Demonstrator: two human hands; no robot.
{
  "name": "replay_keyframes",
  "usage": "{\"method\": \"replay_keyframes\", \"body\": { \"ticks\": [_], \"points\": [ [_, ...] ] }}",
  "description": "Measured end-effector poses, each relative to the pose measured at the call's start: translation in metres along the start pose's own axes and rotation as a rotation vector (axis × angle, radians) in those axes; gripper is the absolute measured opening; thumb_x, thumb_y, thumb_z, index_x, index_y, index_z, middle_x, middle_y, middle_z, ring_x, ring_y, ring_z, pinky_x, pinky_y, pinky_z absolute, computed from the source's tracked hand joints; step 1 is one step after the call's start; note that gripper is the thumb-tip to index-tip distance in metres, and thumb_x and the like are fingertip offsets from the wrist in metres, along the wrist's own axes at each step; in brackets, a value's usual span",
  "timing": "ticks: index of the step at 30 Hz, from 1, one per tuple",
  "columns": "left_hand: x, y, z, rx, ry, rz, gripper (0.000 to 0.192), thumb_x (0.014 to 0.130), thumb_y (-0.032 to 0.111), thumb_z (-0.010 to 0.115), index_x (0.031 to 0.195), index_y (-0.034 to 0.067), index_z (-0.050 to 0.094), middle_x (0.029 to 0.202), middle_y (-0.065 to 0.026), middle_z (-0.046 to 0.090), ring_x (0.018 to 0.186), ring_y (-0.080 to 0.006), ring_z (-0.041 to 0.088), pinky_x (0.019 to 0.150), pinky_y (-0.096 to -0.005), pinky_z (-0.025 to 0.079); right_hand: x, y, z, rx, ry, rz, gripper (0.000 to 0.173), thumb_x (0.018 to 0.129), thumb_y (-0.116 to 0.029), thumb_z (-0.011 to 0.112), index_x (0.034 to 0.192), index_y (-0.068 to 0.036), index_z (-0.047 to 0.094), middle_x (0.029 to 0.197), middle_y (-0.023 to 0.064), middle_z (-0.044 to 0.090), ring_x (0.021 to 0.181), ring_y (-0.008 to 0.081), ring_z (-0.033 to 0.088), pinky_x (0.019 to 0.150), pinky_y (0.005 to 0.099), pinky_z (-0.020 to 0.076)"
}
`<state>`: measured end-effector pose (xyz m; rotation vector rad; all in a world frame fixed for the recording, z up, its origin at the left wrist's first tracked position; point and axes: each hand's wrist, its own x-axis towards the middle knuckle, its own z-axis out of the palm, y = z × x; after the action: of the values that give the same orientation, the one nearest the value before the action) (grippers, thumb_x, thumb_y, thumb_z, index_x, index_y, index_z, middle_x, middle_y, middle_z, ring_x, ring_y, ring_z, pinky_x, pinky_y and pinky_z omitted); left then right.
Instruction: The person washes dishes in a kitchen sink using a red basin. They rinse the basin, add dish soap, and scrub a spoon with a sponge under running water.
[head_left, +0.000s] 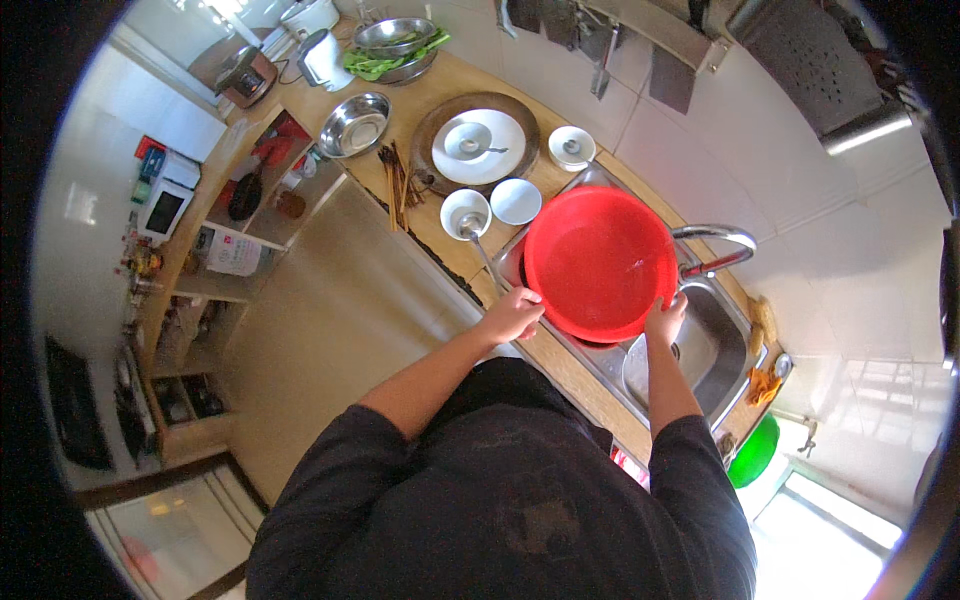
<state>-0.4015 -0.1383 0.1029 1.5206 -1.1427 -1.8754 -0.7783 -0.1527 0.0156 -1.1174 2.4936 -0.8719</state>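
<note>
A round red plastic basin (600, 262) is held over the steel double sink, with both my hands at its rim. My left hand (514, 315) grips the near left edge. My right hand (666, 318) grips the near right edge, close to the sink's right bowl (705, 330). Part of a pale round dish (636, 367) shows beside my right wrist. Left of the basin stand two white bowls, one (459, 210) with a ladle (472, 225) in it and one (516, 201) without. What lies beneath the basin is mostly hidden.
The curved chrome faucet (720, 240) arches just right of the basin. On the wooden counter are a round board (421, 142) with a plate (491, 169), a bowl with a spoon (572, 142), chopsticks (391, 187), a metal basin (352, 112) and leafy greens (365, 66). An orange cloth (763, 386) lies at the right.
</note>
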Motion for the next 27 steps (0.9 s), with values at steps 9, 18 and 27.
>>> {"method": "replay_keyframes", "body": {
  "ticks": [9,18,27],
  "points": [
    [-0.106,-0.142,-0.231,-0.221,0.513,0.107,0.025,0.106,0.027,0.065,0.121,0.007,0.066,0.104,-0.0055,0.071,0.084,-0.0156,0.067,0.067,-0.0284,0.056,-0.088,-0.045,-0.011,-0.210,0.218,0.051,0.070,0.086,-0.038,0.076,0.145,-0.011,0.049,0.133,0.0238,0.050,0.129,0.0462,0.048,0.106,0.0617,0.0418],
    [-0.334,-0.358,-0.452,-0.361,0.908,-0.502,0.029,0.101,0.027,0.066,0.112,0.001,0.067,0.091,-0.0102,0.070,0.077,-0.0207,0.069,0.066,-0.0340,0.055,-0.180,-0.166,0.046,-0.232,0.412,-0.027,0.068,0.088,-0.032,0.079,0.143,-0.008,0.047,0.132,0.0278,0.050,0.128,0.0498,0.047,0.109,0.0624,0.0384],
    [-0.192,-0.281,-0.664,-0.034,0.827,-0.201,0.034,0.094,0.028,0.070,0.114,0.000,0.070,0.098,-0.0095,0.075,0.084,-0.0198,0.071,0.079,-0.0356,0.057,-0.246,-0.323,0.095,-0.197,0.449,-0.234,0.059,0.093,-0.033,0.075,0.142,-0.013,0.049,0.132,0.0287,0.052,0.121,0.0497,0.052,0.101,0.0628,0.0445]
  ]
}}
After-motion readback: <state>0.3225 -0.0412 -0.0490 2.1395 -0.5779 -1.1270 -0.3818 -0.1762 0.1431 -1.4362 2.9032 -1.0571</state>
